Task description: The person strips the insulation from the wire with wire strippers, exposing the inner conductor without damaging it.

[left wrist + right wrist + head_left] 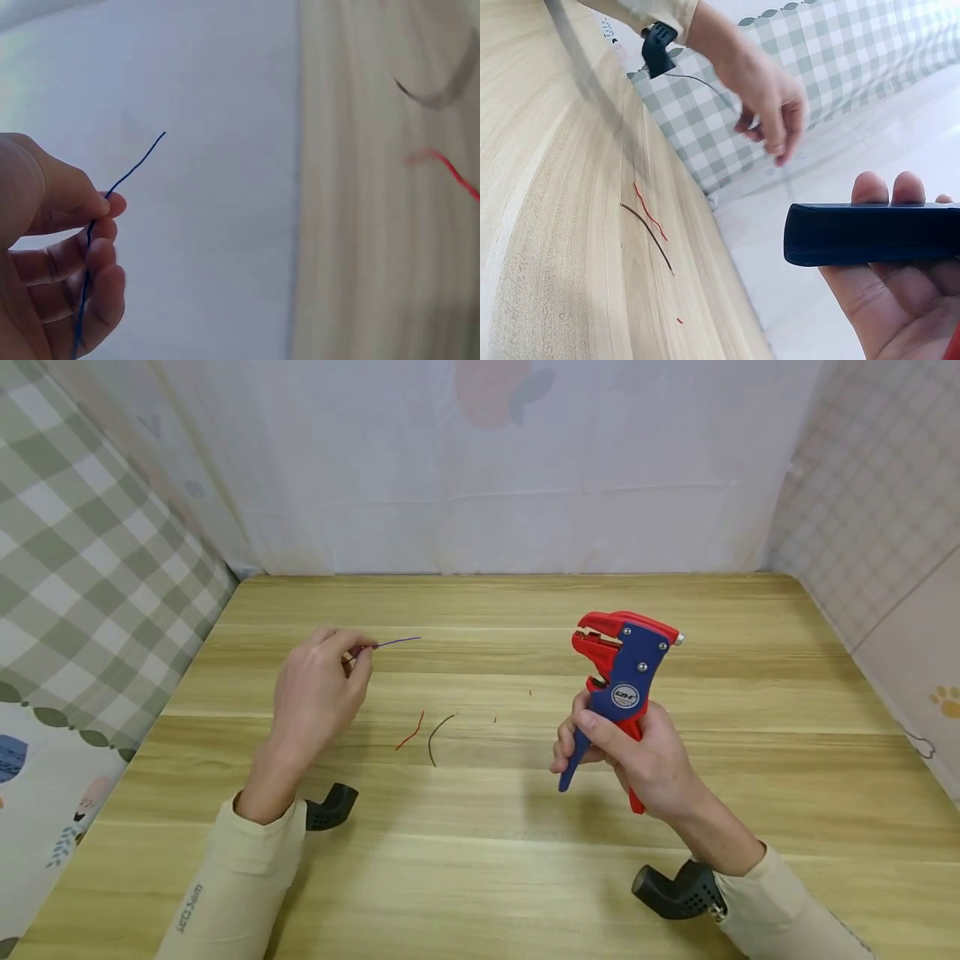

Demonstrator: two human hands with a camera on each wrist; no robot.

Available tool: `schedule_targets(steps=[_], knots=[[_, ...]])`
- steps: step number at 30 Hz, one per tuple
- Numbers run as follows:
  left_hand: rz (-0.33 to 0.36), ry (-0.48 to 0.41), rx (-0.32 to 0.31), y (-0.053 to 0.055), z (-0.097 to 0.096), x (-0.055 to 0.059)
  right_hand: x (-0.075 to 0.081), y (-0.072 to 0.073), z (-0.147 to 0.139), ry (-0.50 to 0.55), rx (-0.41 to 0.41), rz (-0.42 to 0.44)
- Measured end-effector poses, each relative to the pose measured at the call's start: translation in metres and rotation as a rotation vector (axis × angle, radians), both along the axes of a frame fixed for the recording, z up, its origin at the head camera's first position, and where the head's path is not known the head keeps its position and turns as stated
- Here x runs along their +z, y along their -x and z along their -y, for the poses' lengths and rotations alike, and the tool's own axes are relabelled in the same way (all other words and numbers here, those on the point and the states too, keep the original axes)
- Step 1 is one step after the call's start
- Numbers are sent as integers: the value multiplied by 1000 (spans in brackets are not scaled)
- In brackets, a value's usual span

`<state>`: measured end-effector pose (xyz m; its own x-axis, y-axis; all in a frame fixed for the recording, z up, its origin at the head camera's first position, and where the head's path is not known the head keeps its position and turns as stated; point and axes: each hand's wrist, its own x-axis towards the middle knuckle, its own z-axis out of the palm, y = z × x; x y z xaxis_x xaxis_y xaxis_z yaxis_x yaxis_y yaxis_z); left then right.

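Observation:
Between thumb and fingertips my left hand (318, 685) pinches a thin blue wire (139, 163). One end of the wire sticks out past the fingertips toward the right in the head view, and the rest runs back across the palm in the left wrist view. My right hand (652, 756) grips the handles of a red and blue wire stripper (626, 668). Its head points up and its red jaws face left, with a gap between them and no wire in it. In the right wrist view the blue handle (870, 234) lies across the curled fingers.
On the wooden table (480, 877) between the hands lie a short red wire (410, 732) and a curved dark wire (431, 741). Tiny red scraps (495, 720) lie to their right. A pale curtain (480, 527) hangs behind the table, with checked cloth (97, 518) at the left.

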<state>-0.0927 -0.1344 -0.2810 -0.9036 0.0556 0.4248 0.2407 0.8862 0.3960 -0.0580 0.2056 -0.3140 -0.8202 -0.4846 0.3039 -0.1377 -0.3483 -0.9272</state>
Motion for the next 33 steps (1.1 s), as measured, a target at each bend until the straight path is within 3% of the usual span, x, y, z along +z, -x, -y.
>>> schedule_targets(steps=[7, 15, 20, 26, 33], knots=[[-191, -71, -223, -12, -45, 27, 2, -1, -1, -46, -9, 29], [-296, -146, -417, -24, -77, 30, 5, -5, 2, -69, 26, 35], [-323, -179, -434, -26, -79, 27, 7, -6, 5, -92, 35, 23], [-308, -235, -443, -25, -76, 25, 8, -8, 7, -116, 39, 16], [-312, -242, -475, -27, -76, 27, 7, -9, 8, -122, 50, 7]])
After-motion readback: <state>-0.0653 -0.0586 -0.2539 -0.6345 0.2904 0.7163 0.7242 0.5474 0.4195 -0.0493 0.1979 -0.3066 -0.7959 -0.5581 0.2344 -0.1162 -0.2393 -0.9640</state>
